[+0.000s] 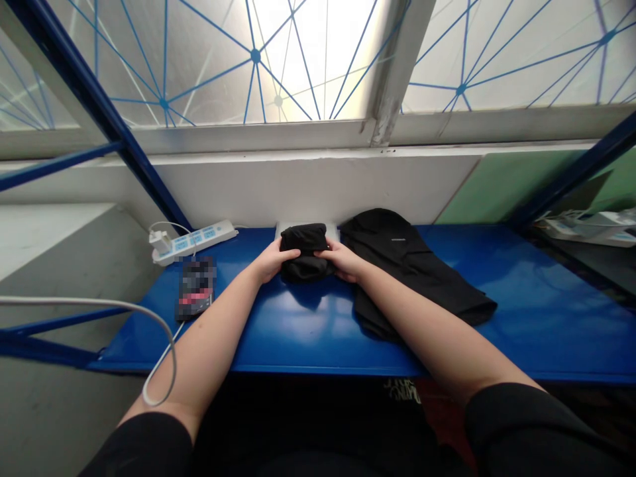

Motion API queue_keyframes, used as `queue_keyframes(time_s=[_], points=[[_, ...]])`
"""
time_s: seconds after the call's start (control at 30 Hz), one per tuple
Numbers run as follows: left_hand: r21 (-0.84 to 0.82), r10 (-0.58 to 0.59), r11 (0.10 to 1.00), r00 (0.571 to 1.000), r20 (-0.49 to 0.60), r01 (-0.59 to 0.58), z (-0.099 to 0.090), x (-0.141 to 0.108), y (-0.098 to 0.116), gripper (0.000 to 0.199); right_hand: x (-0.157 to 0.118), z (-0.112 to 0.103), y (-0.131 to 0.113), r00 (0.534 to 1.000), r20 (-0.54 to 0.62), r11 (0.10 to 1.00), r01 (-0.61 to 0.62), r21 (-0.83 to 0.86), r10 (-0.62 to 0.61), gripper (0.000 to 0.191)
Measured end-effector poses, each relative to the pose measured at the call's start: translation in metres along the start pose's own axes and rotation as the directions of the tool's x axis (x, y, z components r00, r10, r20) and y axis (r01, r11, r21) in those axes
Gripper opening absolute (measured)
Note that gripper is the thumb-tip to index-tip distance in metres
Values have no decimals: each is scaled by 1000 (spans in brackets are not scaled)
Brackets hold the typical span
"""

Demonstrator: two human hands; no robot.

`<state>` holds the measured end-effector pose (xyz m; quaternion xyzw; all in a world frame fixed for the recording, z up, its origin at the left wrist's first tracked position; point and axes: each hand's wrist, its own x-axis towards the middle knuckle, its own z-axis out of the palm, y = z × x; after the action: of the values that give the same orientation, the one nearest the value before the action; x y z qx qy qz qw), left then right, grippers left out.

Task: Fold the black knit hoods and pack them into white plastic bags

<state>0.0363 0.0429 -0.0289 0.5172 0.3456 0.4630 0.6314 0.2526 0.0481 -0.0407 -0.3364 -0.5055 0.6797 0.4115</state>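
Matt black cloth bundle (pixel 304 253) on a glossy blue metal shelf (pixel 541 318).

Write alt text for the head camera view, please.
Two bare arms reach forward, the left hand and right hand on either side of a folded black cloth on a blue metal shelf. A black garment lies beside it, with a power strip and a blurred-out phone to the left.

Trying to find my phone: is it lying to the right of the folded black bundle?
No, the phone lies on the blue shelf left of the folded black bundle, beside the white power strip.
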Motion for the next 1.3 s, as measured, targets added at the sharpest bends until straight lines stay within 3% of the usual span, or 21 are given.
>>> queue_keyframes(time_s=[0.13,0.3,0.4,0.57,0.7,0.77,0.93,1.07,1.2,1.3], points=[[5,12,1000,998,57,-12,-1,-1,0,72,-5,-2,-5,998,39,997,-54,59,51,62],[58,67,996,997,-31,-65,0,3,-7,67,-15,-7,-17,938,279,967,-237,91,204,71],[92,77,993,996,-45,-72,4,5,-10,65,-15,-7,-17,943,260,964,-243,111,208,63],[57,94,994,994,-47,-92,1,5,-8,61,-7,-5,-9,987,93,987,-141,81,133,61],[-74,-58,995,986,159,70,-11,1,2,72,-2,-4,-9,995,-45,987,-76,141,83,51],[-101,-91,988,974,206,114,-15,0,4,77,-2,-4,-11,994,-87,985,-48,168,63,49],[-118,-43,992,996,78,52,-12,3,-1,59,-7,-4,-14,999,29,979,-26,202,21,51],[-112,-59,992,997,49,64,-13,3,1,41,-7,-4,-12,994,111,993,7,121,-20,43],[-160,-116,979,990,74,127,-17,1,10,38,1,-7,-2,974,77,972,220,-87,-214,28],[-115,-190,975,982,19,191,-13,1,10,49,5,-6,5,894,149,824,448,-348,-423,32]])
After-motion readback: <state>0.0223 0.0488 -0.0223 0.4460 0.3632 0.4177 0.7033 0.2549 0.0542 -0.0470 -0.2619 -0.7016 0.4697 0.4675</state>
